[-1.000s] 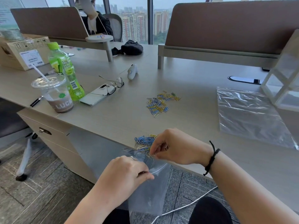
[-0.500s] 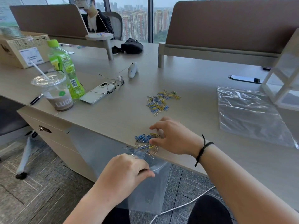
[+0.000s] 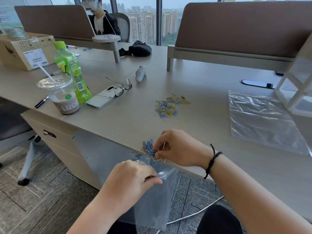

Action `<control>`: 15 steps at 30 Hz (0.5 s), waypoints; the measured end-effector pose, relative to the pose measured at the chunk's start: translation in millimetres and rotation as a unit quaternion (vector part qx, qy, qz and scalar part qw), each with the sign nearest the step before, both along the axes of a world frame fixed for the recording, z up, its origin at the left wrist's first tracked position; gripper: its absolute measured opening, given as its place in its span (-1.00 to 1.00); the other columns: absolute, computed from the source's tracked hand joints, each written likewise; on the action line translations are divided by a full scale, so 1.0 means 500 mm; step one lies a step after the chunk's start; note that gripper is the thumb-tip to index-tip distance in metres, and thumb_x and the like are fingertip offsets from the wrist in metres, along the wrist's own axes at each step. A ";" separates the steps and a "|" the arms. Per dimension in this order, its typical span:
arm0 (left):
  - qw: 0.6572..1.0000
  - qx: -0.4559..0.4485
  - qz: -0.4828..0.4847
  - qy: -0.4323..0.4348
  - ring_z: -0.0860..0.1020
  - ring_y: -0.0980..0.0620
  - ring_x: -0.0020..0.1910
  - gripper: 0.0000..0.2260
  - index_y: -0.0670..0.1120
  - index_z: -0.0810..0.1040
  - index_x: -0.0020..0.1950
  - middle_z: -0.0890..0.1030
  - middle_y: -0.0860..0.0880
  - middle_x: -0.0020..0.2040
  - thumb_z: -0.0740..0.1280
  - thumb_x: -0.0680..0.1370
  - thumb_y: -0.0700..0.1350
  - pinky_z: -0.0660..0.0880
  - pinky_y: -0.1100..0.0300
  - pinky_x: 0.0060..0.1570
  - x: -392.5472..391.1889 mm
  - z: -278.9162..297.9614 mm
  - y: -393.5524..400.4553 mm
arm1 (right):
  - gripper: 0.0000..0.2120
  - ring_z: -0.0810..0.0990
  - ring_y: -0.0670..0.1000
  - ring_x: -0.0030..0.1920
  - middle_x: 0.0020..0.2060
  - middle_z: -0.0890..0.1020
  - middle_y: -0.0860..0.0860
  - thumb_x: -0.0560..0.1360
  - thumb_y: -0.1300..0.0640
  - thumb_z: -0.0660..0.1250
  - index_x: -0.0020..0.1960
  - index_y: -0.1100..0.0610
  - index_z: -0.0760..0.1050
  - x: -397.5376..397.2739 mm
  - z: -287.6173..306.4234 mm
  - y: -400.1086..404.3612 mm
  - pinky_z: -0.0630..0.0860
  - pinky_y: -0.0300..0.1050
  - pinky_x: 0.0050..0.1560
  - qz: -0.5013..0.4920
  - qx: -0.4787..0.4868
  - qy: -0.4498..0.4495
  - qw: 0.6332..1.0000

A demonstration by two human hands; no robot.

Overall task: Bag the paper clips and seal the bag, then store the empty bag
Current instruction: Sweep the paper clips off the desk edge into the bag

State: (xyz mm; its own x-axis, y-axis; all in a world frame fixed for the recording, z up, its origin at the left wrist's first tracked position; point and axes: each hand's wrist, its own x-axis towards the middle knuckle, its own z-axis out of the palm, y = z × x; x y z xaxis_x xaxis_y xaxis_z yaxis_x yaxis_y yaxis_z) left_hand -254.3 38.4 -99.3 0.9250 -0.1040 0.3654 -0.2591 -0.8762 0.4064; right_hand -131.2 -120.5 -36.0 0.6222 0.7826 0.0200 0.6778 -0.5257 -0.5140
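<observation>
Pinching the clear, crinkled plastic bag (image 3: pixel 157 196) open, the left hand (image 3: pixel 130 181) hangs below while the right hand (image 3: pixel 177 147) grasps wiry paper clips (image 3: pixel 149 146).

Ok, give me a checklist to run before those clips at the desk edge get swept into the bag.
1. Left hand grips the bag rim: ok.
2. Bag mouth open, below the desk edge: ok.
3. Right hand pinches the near clips: ok.
4. Near clips all over the mouth: not ok, several lie on the desk.
5. Clips already in the bag: cannot tell.
6. Far pile bagged: not ok, lies mid-desk.
</observation>
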 end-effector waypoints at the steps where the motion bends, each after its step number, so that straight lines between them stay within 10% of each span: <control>1: 1.000 -0.001 0.001 -0.003 0.60 0.10 -0.35 -0.61 0.09 0.68 -0.18 0.66 0.11 -0.35 0.26 0.48 0.36 0.56 0.06 -0.34 -0.001 0.001 0.000 | -0.87 0.53 -0.13 -0.19 -0.08 0.65 -0.04 0.47 0.07 0.47 -0.01 0.05 0.70 -0.003 0.002 0.001 0.42 -0.35 -0.15 0.006 0.001 0.002 1.000; 15: 1.000 -0.018 0.008 0.001 0.56 0.16 -0.37 -0.63 0.11 0.68 -0.18 0.61 0.14 -0.38 0.27 0.47 0.36 0.54 0.12 -0.36 -0.010 0.015 0.000 | -0.90 0.62 -0.16 -0.23 -0.20 0.72 -0.07 0.44 0.22 0.46 -0.09 0.07 0.72 -0.021 0.006 0.005 0.40 -0.48 -0.21 0.045 0.032 0.034 0.998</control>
State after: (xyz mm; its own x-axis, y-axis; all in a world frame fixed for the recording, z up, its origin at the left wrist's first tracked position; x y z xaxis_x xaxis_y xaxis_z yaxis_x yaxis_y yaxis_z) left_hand -259.2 38.5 -91.9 0.9270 -0.0770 0.3670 -0.2451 -0.8652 0.4375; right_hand -141.5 -117.9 -32.8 0.5512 0.8338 0.0318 0.6828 -0.4289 -0.5914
